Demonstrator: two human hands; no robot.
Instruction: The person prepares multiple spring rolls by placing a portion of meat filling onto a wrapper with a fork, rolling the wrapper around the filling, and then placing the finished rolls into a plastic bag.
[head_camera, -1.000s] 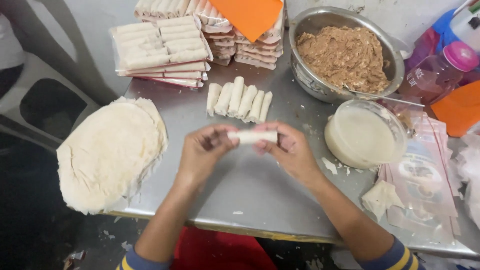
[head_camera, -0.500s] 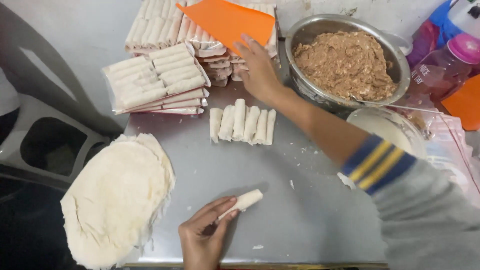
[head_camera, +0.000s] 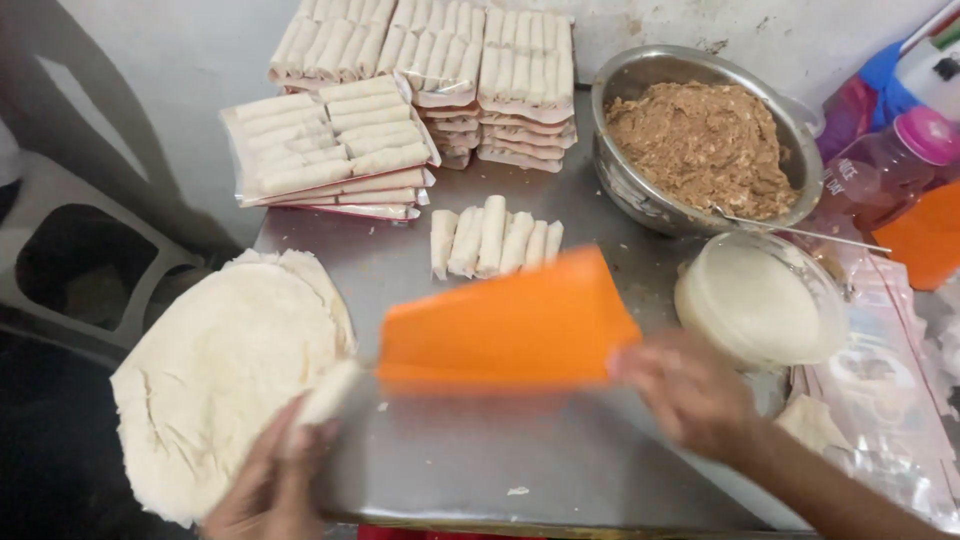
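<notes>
Six loose rolls (head_camera: 494, 236) (seventh in left hand (head_camera: 268, 478))

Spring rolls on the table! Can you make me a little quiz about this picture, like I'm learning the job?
1. True or false: the left hand holds a rolled spring roll.
2. What does the right hand grip? A) a spoon B) the orange tray C) a bottle
3. Fill in: the metal bowl holds brown ____.

Key: 1 true. 2 B. 3 filling. The stack of round wrappers lies by the left hand, and a row of loose rolls sits behind the tray.
</notes>
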